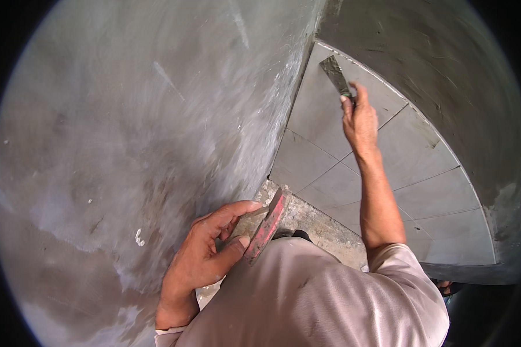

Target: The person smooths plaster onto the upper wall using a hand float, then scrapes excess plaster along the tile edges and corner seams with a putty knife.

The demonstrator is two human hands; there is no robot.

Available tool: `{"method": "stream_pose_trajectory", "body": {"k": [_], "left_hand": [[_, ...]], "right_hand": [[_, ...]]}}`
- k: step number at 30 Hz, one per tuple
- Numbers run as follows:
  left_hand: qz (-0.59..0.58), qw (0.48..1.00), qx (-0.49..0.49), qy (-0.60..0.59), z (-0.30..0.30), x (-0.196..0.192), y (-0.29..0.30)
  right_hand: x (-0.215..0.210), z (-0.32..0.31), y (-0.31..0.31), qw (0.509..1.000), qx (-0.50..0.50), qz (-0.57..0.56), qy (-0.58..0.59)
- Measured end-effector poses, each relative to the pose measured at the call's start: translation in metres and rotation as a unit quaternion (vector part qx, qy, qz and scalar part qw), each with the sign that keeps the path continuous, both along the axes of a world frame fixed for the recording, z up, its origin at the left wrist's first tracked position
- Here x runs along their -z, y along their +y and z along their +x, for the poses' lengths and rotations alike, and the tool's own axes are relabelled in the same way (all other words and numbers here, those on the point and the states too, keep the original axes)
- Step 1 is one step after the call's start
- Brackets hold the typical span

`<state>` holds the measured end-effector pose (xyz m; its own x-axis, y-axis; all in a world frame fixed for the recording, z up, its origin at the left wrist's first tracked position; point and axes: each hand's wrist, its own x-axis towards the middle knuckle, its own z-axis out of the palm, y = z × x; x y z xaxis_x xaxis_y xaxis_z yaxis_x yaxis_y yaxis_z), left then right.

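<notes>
2 hand tools over curved grey tiling

The right hand (362, 121) has its fingers clamped on a thin, smeared metal scraper (334, 72) over smooth, pale tiles (422, 144); contact is unclear. The left hand (205, 246) pinches a flat, scuffed red tool (266, 225) near the shirt (330, 289). Mottled plaster wall (116, 144) stands left, darker curved wall (440, 63) right, beside a rough, crumbly strip (324, 222).

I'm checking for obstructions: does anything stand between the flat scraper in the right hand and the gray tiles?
Nothing visible does. The right hand holds the flat scraper over the gray tiles, with no object seen between; whether the blade touches them, I cannot tell.
</notes>
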<state>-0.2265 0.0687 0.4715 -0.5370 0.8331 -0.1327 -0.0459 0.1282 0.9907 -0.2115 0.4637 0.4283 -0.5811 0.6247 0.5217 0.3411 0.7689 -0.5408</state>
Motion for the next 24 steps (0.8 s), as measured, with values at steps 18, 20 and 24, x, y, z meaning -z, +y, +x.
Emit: {"method": "stream_pose_trajectory", "body": {"k": [18,20,24], "left_hand": [[0.013,0.999,-0.011,0.041,-0.005,0.01,0.003],[-0.003,0.998,-0.005,0.059,-0.006,0.008,0.003],[0.012,0.999,-0.022,0.021,-0.003,0.01,0.005]], "right_hand": [[-0.051,-0.02,0.032,0.956,-0.06,0.223,-0.181],[-0.044,-0.018,0.032,0.942,-0.059,0.251,-0.214],[-0.049,-0.018,0.028,0.955,-0.046,0.231,-0.18]]}}
